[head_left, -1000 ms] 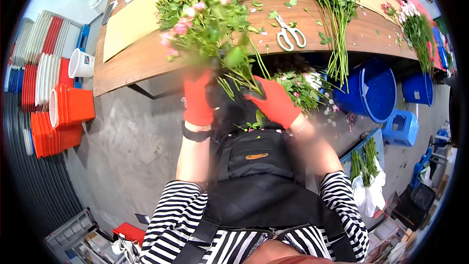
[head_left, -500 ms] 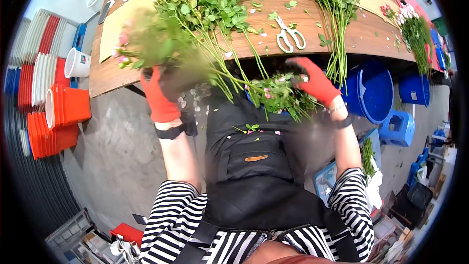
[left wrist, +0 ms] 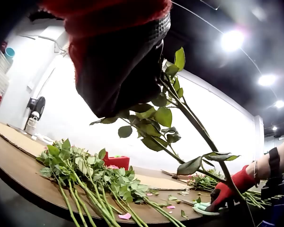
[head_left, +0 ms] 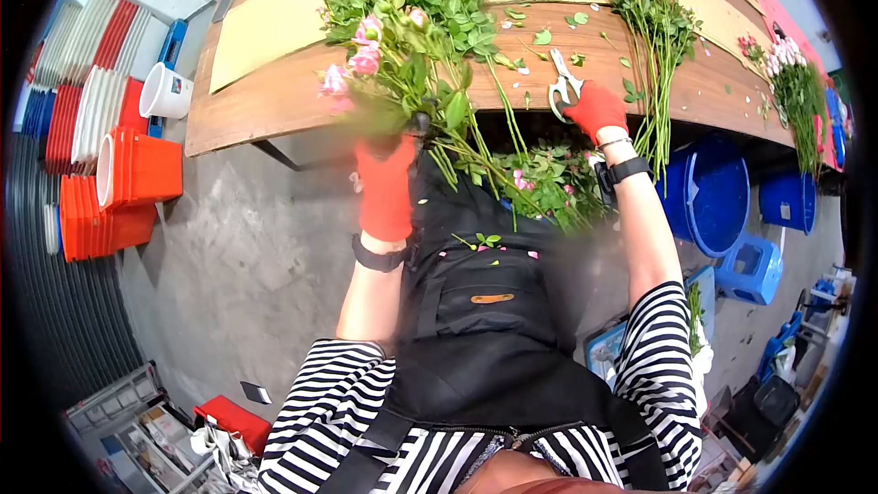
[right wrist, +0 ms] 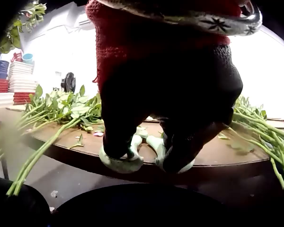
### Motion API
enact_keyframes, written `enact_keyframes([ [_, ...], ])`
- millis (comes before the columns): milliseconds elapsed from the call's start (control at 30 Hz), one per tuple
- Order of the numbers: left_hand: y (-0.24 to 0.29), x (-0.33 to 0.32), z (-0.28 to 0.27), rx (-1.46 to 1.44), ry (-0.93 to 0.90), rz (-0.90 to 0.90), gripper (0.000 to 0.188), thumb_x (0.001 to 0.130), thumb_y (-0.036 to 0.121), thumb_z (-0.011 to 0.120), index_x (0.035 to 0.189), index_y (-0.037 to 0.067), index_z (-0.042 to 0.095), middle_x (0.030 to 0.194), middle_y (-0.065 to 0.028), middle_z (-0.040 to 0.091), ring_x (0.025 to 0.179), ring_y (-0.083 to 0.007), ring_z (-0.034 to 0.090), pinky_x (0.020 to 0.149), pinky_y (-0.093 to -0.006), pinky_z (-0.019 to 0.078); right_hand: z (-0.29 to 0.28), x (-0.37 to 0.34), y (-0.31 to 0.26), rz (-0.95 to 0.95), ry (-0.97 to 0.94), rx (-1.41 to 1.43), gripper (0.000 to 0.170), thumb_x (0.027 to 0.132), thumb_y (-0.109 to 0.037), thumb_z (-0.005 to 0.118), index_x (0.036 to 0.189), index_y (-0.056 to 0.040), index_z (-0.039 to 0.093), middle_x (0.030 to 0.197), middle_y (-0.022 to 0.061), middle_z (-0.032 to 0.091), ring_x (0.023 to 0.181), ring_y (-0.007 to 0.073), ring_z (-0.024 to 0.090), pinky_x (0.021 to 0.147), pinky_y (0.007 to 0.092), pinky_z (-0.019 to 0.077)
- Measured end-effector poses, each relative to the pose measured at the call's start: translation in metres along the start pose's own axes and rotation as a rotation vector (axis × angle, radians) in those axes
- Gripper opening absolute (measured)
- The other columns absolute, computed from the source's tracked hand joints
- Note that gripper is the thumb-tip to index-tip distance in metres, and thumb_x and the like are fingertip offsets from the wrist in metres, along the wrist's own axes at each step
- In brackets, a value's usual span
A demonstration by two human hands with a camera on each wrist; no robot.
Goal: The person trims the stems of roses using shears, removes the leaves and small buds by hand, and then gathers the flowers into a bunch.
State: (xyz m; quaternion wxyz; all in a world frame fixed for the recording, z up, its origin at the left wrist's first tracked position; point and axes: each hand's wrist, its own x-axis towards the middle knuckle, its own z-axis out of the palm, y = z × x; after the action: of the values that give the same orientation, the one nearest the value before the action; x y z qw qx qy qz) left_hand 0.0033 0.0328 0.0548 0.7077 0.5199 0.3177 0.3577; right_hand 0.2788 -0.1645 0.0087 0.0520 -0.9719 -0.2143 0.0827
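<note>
The left hand [head_left: 386, 178], in a red and black glove, grips leafy stems topped with pink roses [head_left: 366, 59] in front of the table edge. Seen from the left wrist, its dark glove [left wrist: 120, 66] is closed round the stems [left wrist: 194, 120]. At the table's front edge the right hand [head_left: 599, 112] holds the pale-handled scissors [head_left: 560, 82], blades lying away from the person. In the right wrist view the fingers of the right hand [right wrist: 165, 99] are at the handle loops [right wrist: 120, 163], partly covering them.
Cut roses [head_left: 416, 0] lie on the wooden table [head_left: 265, 119], with another bunch [head_left: 654, 27] to the right. Trimmings [head_left: 549, 185] fill a container below the edge. Blue buckets [head_left: 704, 197] stand at right, orange crates [head_left: 142, 169] at left. Leaves and petals are scattered about.
The right hand has moved from above the trimmings to the scissors and taken hold of them. With its roses, the left hand swung out to the left, then back towards the middle.
</note>
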Motion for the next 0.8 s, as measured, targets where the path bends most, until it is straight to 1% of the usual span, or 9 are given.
enact_keyframes([
  [267,0.003,-0.023,0.005,0.075,-0.036,-0.003,0.056,0.084,0.003,0.071,0.132,0.001,0.041,0.119,-0.0087,0.057,0.104,-0.0176,0.058,0.094,-0.0314,0.0454,0.01,-0.006,0.014,-0.024,-0.065,0.146,0.056,0.077,-0.055,0.065,0.097,-0.0026,0.064,0.093,0.025,0.067,0.084,0.04,0.066,0.076,0.0479,0.052],
  [300,0.004,-0.024,0.005,0.105,-0.021,-0.015,0.058,0.084,0.002,0.071,0.133,0.001,0.041,0.119,-0.0091,0.057,0.105,-0.0179,0.058,0.095,-0.0316,0.0451,0.035,0.001,0.038,-0.109,-0.089,0.368,0.046,0.08,-0.042,0.068,0.101,-0.0021,0.06,0.086,0.0186,0.068,0.078,0.0341,0.067,0.073,0.0437,0.0525],
  [367,-0.001,-0.024,0.0,0.126,-0.018,0.001,0.058,0.083,0.001,0.071,0.133,0.0,0.041,0.119,-0.01,0.057,0.108,-0.0182,0.056,0.096,-0.0322,0.0449,0.035,-0.03,0.045,0.011,-0.513,1.181,0.037,0.082,-0.027,0.071,0.105,-0.0026,0.057,0.087,0.0087,0.067,0.079,0.0223,0.065,0.073,0.0368,0.0519],
  [433,0.0,-0.026,0.002,0.116,-0.022,0.008,0.058,0.083,0.001,0.071,0.133,-0.001,0.041,0.119,-0.0102,0.057,0.108,-0.0183,0.056,0.096,-0.0321,0.0447,0.013,-0.085,0.025,-0.141,-0.407,1.213,0.035,0.083,-0.017,0.071,0.111,-0.0034,0.055,0.094,0.0034,0.064,0.085,0.0138,0.061,0.074,0.0315,0.0508],
  [500,-0.009,-0.024,-0.002,0.174,-0.018,0.086,0.058,0.083,0.001,0.071,0.133,-0.001,0.041,0.119,-0.0105,0.057,0.108,-0.0183,0.056,0.096,-0.0324,0.0447,-0.009,-0.142,-0.002,-0.201,-0.349,1.263,0.05,0.078,-0.023,0.076,0.118,-0.0047,0.053,0.102,0.0051,0.064,0.089,0.0136,0.06,0.077,0.0321,0.05],
  [567,-0.01,-0.027,0.002,0.179,0.001,0.124,0.058,0.083,0.001,0.071,0.133,-0.001,0.041,0.119,-0.0107,0.057,0.107,-0.0182,0.056,0.096,-0.0326,0.0448,-0.02,-0.181,-0.012,-0.21,-0.276,1.093,0.063,0.072,-0.03,0.081,0.122,-0.0066,0.051,0.102,0.0098,0.065,0.09,0.0195,0.063,0.08,0.0345,0.05],
  [633,-0.001,-0.034,0.009,0.182,0.023,0.144,0.059,0.083,0.001,0.071,0.133,-0.001,0.041,0.12,-0.0109,0.056,0.107,-0.018,0.055,0.095,-0.0328,0.045,-0.021,-0.204,-0.025,-0.166,-0.286,0.934,0.077,0.065,-0.036,0.084,0.127,-0.0062,0.049,0.099,0.0189,0.065,0.09,0.0378,0.065,0.08,0.0396,0.051],
  [700,0.0,-0.036,0.009,0.274,0.016,0.221,0.059,0.083,0.001,0.071,0.133,0.0,0.041,0.12,-0.0109,0.056,0.107,-0.0176,0.055,0.095,-0.0327,0.0452,-0.025,-0.219,-0.036,-0.324,-0.098,0.664,0.078,0.066,-0.037,0.083,0.128,-0.0041,0.049,0.1,0.0196,0.066,0.09,0.0397,0.065,0.077,0.0412,0.0515],
  [800,-0.008,-0.039,0.005,0.357,0.038,0.279,0.059,0.082,0.0,0.071,0.133,-0.001,0.041,0.12,-0.0104,0.056,0.107,-0.0171,0.054,0.093,-0.032,0.0453,-0.015,-0.225,-0.04,-0.292,-0.13,0.651,0.079,0.067,-0.039,0.081,0.129,-0.0015,0.05,0.101,0.0209,0.066,0.091,0.039,0.065,0.076,0.0418,0.0518],
])
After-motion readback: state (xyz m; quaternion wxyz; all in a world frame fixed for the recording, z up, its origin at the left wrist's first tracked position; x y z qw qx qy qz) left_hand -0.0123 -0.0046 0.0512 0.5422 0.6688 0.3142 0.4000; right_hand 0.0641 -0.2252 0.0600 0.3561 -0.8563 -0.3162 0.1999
